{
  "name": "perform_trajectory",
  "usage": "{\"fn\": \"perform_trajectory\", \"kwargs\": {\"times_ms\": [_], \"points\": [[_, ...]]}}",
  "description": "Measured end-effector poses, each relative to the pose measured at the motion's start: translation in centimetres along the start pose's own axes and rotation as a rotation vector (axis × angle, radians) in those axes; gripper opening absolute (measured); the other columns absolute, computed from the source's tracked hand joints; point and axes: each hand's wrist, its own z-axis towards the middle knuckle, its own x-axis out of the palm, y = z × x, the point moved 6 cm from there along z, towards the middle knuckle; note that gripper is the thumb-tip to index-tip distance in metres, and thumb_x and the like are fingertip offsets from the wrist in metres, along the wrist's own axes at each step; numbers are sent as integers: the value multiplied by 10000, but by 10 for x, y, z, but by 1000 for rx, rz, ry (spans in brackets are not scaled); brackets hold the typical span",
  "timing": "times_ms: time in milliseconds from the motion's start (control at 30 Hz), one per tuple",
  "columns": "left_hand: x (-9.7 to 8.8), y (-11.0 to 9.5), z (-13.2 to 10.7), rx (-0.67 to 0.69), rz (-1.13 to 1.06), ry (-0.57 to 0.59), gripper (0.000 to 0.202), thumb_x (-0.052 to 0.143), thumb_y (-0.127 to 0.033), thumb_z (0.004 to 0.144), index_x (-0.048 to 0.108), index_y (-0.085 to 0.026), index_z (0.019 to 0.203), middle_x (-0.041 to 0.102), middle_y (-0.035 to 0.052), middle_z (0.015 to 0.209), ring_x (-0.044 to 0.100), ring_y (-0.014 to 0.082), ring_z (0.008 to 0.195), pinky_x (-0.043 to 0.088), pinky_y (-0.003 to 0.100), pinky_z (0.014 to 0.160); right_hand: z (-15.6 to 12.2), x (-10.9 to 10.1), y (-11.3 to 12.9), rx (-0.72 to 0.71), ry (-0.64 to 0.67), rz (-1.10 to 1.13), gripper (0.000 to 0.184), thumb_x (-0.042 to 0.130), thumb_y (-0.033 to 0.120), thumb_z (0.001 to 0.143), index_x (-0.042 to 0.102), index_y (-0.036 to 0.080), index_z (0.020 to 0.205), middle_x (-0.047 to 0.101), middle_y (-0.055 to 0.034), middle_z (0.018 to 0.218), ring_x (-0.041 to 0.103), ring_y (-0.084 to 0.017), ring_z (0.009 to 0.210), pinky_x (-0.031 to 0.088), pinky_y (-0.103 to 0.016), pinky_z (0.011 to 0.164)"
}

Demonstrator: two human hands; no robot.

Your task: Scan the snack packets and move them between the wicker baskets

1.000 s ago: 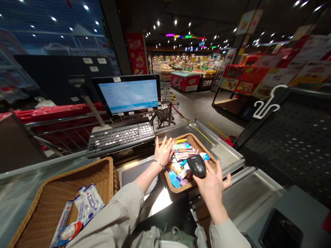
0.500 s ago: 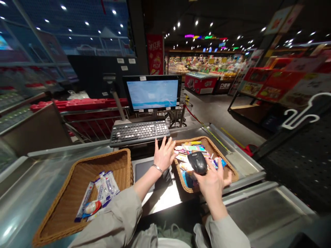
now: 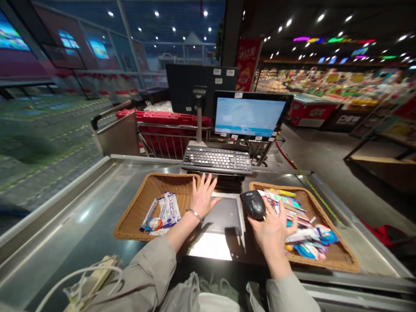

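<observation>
Basket on left of counter, holding wrapped sticks. Left hand over its right rim, fingers spread, empty; contact unclear. Scanner raised, fingers of right hand curled round it. Right basket heaped with snack packets. Step seems scanner held ready; next move calls for left fingers closing on single packet.

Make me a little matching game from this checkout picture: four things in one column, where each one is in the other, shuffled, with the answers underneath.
Things:
1. black handheld device
2. keyboard
3. bracelet
4. white-and-blue packets

Places:
A. in the left basket
B. in front of the lit screen
C. in the right hand
D. around the wrist of the left hand

Pairs: 1-C, 2-B, 3-D, 4-A
</observation>
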Motion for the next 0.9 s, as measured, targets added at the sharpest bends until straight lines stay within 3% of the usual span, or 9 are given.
{"fn": "perform_trajectory", "kwargs": {"times_ms": [200, 367, 600, 733, 900], "points": [[-7, 56, -36, -134, 48, 58, 674, 539, -491, 938, 382, -183, 1518, 340, 136, 1599, 240, 336, 1508, 124, 657, 1215, -5, 21, 28, -59, 120, 55, 326, 517, 480, 757, 736, 253, 841, 703, -65, 1211, 366, -336, 1379, 255, -526, 1025], [-7, 100, -64, -202, 83, 120, 652, 548, -459, 939, 409, -153, 1498, 339, 149, 1597, 233, 336, 1510, 157, 628, 1219, -12, 32, 49, -146, 153, 83, 340, 521, 466, 770, 733, 228, 890, 693, -82, 1235, 351, -338, 1395, 282, -539, 1017], [-4, 167, -94, -283, 107, 311, 652, 619, -392, 906, 424, -164, 1486, 345, 161, 1594, 239, 317, 1510, 211, 566, 1220, -19, 36, 66, -139, 209, 96, 339, 497, 444, 766, 726, 236, 903, 687, -73, 1251, 346, -327, 1402, 278, -556, 1017], [0, 192, -108, -318, 91, 437, 611, 629, -352, 899, 459, -185, 1462, 359, 147, 1590, 246, 314, 1508, 233, 553, 1210, -22, 38, 69, -151, 214, 97, 384, 482, 441, 767, 722, 221, 970, 690, -88, 1238, 357, -326, 1396, 293, -540, 1001], [18, 203, -128, -248, 78, 669, 480, 643, -302, 873, 578, -283, 1347, 454, 83, 1548, 286, 302, 1495, 202, 578, 1199, -24, 41, 67, -150, 228, 83, 387, 481, 452, 768, 728, 236, 974, 687, -88, 1238, 383, -341, 1366, 289, -547, 997]]}}
